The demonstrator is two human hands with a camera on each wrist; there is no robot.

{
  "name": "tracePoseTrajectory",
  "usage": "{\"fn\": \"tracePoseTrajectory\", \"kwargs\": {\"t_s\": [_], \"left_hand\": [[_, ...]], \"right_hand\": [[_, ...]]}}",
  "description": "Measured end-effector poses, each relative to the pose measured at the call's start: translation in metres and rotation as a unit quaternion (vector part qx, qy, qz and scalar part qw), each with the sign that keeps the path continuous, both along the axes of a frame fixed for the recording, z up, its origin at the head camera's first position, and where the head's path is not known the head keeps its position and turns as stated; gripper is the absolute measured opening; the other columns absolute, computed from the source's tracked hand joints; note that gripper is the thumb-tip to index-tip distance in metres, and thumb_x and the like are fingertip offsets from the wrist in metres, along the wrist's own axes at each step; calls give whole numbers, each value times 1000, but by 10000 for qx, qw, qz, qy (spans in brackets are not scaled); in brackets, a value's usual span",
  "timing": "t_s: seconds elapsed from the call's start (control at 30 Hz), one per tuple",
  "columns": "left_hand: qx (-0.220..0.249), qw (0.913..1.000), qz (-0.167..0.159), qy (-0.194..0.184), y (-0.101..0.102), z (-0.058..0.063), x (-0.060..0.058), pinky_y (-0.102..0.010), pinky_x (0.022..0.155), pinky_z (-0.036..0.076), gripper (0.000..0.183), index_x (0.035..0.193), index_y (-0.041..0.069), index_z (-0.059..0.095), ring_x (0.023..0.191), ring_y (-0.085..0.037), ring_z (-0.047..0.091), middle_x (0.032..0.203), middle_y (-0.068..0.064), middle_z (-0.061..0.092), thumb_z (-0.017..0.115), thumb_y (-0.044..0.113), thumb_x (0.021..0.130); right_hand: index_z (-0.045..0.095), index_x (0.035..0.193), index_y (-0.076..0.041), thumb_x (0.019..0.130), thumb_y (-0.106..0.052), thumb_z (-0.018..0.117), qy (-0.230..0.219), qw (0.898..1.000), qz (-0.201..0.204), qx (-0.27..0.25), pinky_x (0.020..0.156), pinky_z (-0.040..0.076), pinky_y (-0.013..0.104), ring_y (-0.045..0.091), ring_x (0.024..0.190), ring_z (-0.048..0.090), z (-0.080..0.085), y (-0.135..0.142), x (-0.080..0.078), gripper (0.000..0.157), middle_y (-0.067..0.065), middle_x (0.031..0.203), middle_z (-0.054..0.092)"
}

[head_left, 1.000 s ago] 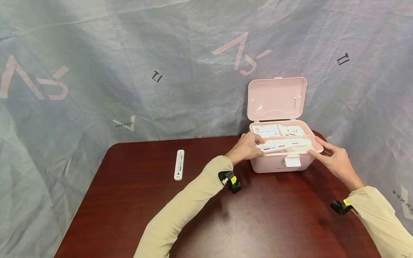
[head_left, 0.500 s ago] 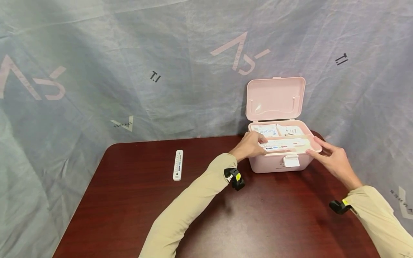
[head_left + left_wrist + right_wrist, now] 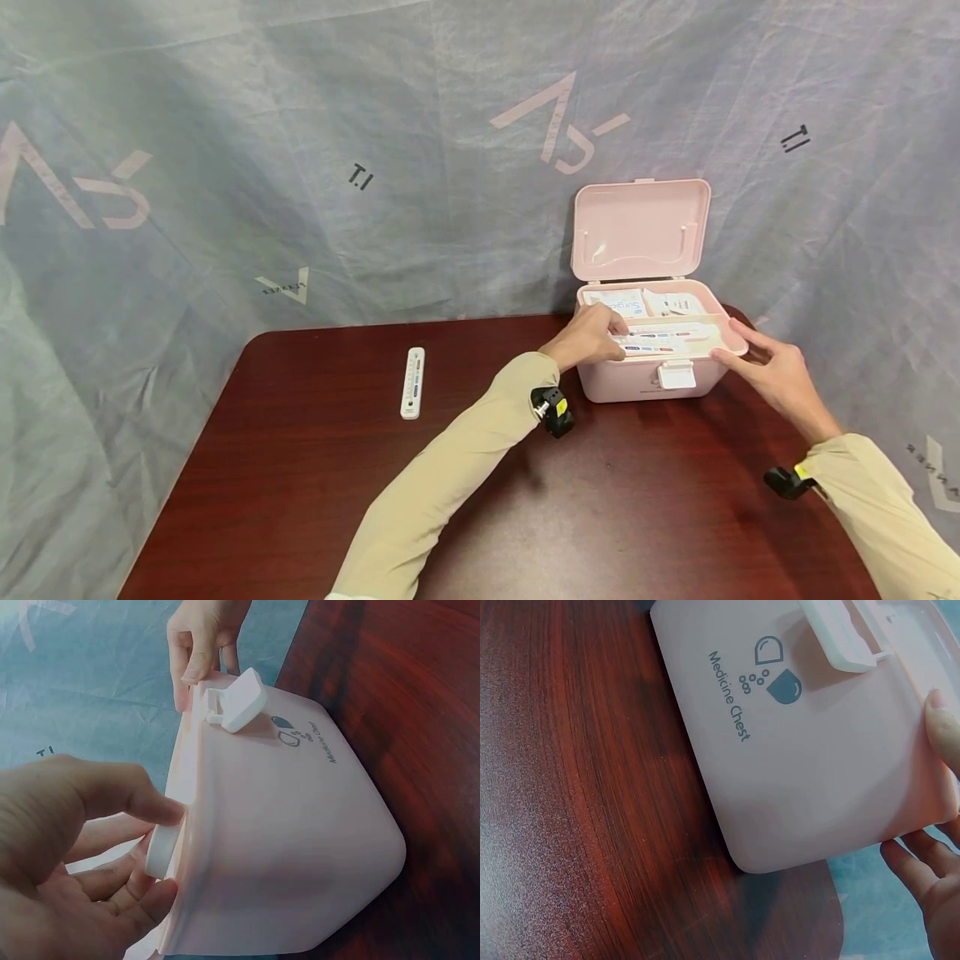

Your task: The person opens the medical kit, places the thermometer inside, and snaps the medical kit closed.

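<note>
A pink medicine chest (image 3: pixel 637 385) stands with its lid (image 3: pixel 643 233) raised. My left hand (image 3: pixel 592 335) is at the chest's left end, pinching the end of a white thermometer (image 3: pixel 651 347) printed with coloured marks. Its end (image 3: pixel 160 852) shows between thumb and fingers in the left wrist view, right at the rim. Behind it in the front compartment lies a second white thermometer (image 3: pixel 686 332). My right hand (image 3: pixel 780 379) holds the chest's right end, thumb on the rim and fingers around the side, as the right wrist view (image 3: pixel 937 892) also shows.
Another white thermometer (image 3: pixel 412 383) lies on the dark red wooden table (image 3: pixel 315 467), left of the chest. A box marked Surgical (image 3: pixel 618 301) and a white packet (image 3: pixel 672 305) fill the back compartment. The white latch (image 3: pixel 677 374) hangs in front. A grey curtain (image 3: pixel 420 233) surrounds the table.
My left hand has shifted slightly right with its thermometer, which now sits lower and apart from the one behind. The right hand keeps its hold on the chest.
</note>
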State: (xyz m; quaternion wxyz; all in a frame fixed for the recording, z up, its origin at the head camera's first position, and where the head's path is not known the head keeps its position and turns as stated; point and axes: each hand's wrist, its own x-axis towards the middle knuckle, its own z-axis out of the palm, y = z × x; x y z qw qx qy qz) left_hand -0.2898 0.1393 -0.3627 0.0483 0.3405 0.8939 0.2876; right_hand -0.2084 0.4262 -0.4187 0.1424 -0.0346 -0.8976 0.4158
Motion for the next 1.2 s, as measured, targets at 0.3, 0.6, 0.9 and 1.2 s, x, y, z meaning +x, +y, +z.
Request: {"fn": "tracePoseTrajectory", "kwargs": {"t_s": [0.3,0.6,0.9,1.2], "left_hand": [[-142,9999,55,-40,9,2,0,-12,69,41,29,99,13,74,83,-3,55,96,8,68,72,8,71],[-310,9995,-92,34,19,2,-3,-11,72,41,28,99,14,74,90,-5,57,96,7,67,68,6,73],[-317,9983,-481,-44,19,-2,-11,-11,70,40,27,93,14,77,90,-6,58,96,5,69,63,2,73],[-423,9968,-189,-653,26,-8,-17,-12,63,41,24,89,22,78,81,-4,52,94,8,67,72,4,75]], "right_hand": [[43,142,-13,82,-28,74,6,10000,-6,19,68,42,3,-16,90,50,-2,1,-1,68,25,138,42],[43,142,-14,82,-29,74,-3,10000,-46,-1,68,42,4,-15,89,50,-1,-1,0,69,26,139,42],[43,142,-14,82,-28,74,15,10000,-30,-19,66,43,5,-17,84,50,-2,1,-3,69,25,137,44],[43,142,-15,81,-33,74,-41,9999,-101,51,68,42,4,-12,92,50,-1,-1,-1,70,26,140,41]]}}
